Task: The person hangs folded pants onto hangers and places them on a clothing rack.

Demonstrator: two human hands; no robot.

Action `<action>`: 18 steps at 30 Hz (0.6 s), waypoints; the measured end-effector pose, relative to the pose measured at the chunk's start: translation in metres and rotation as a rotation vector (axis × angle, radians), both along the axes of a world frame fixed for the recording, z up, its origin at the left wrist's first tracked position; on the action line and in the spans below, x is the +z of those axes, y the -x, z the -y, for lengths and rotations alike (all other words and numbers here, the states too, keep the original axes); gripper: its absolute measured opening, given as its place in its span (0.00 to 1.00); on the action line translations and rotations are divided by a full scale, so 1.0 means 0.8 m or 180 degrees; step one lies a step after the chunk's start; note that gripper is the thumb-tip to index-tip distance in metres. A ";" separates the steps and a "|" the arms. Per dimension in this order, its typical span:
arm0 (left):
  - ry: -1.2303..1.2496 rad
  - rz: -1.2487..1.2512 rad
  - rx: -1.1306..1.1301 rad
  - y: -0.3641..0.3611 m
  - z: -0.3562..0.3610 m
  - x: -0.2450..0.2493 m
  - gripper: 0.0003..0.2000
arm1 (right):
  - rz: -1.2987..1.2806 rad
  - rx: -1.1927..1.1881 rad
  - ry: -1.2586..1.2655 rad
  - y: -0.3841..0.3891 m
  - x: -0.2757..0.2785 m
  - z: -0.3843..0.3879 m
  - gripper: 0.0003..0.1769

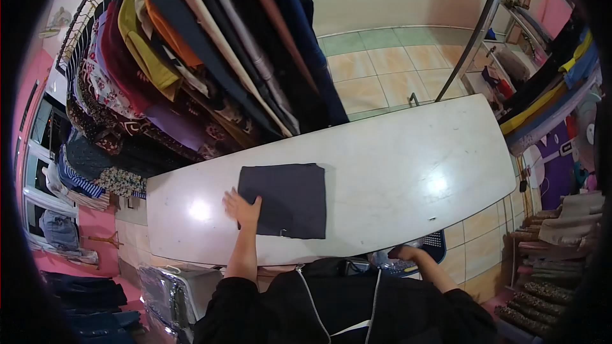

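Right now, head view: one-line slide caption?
Left hand flat on folded dark garment on white table; right hand near blue basket.

A white table [408, 153] is marked by glare. Hanging clothes [191, 51] are crowded at the far left; a tiled floor [382, 70] is seen beyond, shelves [510, 38] at the right.

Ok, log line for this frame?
left hand flat on folded dark garment | garment on white table | right hand low by blue basket
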State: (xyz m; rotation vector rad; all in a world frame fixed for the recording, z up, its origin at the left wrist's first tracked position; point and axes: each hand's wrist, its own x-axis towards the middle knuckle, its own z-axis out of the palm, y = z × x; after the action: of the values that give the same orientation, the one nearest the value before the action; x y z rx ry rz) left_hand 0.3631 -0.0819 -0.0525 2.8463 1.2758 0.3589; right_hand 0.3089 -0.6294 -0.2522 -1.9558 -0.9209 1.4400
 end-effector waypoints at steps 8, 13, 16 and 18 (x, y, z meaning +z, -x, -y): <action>0.2966 0.0060 -0.0833 0.005 -0.083 -0.051 0.41 | -0.0906 -0.1664 0.0293 -0.047 0.218 -0.148 0.16; 0.3943 -0.0447 -0.1647 -0.019 -0.034 -0.042 0.32 | 0.2291 -0.2553 -0.0163 -0.064 0.279 -0.267 0.41; 0.5255 -0.0581 -0.1264 -0.020 0.002 -0.028 0.26 | 0.2557 -0.1763 -0.0129 -0.051 0.300 -0.336 0.57; 0.6373 -0.0677 -0.1063 -0.022 0.011 -0.021 0.22 | 0.2469 -0.1409 0.0094 -0.045 0.305 -0.376 0.60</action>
State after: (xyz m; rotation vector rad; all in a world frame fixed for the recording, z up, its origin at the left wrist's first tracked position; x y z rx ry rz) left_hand 0.3809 -0.0910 -0.0694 1.1857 0.3990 -0.7915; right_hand 0.3451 -0.3287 -0.0082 -2.5781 -0.6806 0.4344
